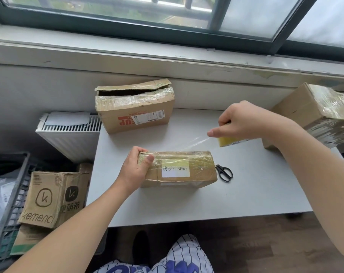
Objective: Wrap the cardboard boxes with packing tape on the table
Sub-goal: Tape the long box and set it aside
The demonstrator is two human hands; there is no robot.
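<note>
Head view: left hand grips small box, right hand tape roll; scissors lie beside box.

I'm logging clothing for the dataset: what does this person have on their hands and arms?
Nothing is worn on either. The left hand and right hand are ungloved, with no rings, watch or bracelet in view, and no sleeve shows anywhere along either arm.

Surface: pale grey rectangular tabletop
Centre: small taped cardboard box, black scissors just beside
Back: open cardboard box
Right: large tape-wrapped cardboard box
</note>
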